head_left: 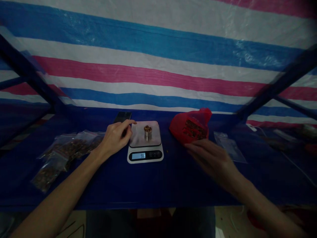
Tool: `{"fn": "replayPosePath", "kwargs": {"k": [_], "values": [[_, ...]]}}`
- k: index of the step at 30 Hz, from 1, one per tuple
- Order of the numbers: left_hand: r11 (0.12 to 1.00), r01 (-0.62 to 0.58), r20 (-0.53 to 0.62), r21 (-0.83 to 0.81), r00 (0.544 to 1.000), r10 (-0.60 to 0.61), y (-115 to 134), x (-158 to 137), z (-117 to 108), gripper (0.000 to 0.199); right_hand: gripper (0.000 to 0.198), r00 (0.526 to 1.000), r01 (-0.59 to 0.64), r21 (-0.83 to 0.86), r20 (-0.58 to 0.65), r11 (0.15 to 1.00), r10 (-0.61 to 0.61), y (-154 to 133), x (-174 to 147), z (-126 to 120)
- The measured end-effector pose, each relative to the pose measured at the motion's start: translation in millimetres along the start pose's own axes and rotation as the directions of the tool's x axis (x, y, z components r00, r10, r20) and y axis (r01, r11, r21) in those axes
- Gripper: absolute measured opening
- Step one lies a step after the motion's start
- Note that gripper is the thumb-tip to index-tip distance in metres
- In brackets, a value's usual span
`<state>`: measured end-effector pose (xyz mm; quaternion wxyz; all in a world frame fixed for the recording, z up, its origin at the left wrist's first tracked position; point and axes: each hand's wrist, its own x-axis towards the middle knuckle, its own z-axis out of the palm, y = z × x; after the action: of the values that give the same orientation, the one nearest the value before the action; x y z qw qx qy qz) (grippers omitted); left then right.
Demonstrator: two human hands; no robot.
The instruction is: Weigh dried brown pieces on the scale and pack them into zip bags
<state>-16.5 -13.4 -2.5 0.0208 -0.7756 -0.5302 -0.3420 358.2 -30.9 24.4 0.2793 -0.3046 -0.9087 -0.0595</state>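
A kitchen scale (145, 156) with a steel plate stands in front of me, its display reading about 9.6. On the plate sits a small metal cup (148, 134) filled with brown bits. My left hand (118, 136) is at the plate's left edge, index finger stretched towards its corner, the other fingers loosely bent and holding nothing. To the right lies a red bag (179, 124), opened to show dark brown pieces (194, 129). My right hand (210, 152) is at the bag's near edge, slightly blurred, fingers pressed together; what they pinch, if anything, is hidden.
Several zip bags (71, 147) of brown pieces lie at the left. Behind my left hand is a dark phone (122, 116). Clear plastic bags (229, 145) lie right of the red bag. A striped sheet (158, 72) hangs behind the blue table (146, 185).
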Motion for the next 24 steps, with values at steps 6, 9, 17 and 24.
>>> {"fn": "replayPosePath", "kwargs": {"k": [6, 9, 17, 24], "values": [[1.0, -0.022, -0.043, -0.019, 0.999, 0.022, -1, -1, -1, 0.027, 0.016, 0.913, -0.039, 0.028, 0.406, 0.999, 0.024, -22, 36, 64], [1.0, -0.028, -0.08, -0.014, 0.996, 0.027, -1, 1, -4, 0.026, 0.014, 0.884, -0.063, 0.076, 0.468, 0.995, 0.02, -17, 41, 68], [0.996, -0.077, -0.104, 0.037, 0.991, 0.081, 4, 2, -6, 0.027, 0.01, 0.971, -0.156, 0.181, 0.207, 0.971, 0.118, -22, 110, 45], [1.0, -0.01, -0.067, 0.021, 0.998, 0.012, -2, 1, -6, 0.028, 0.008, 0.963, -0.215, 0.282, 0.223, 0.935, 0.154, -13, 154, 65]]}}
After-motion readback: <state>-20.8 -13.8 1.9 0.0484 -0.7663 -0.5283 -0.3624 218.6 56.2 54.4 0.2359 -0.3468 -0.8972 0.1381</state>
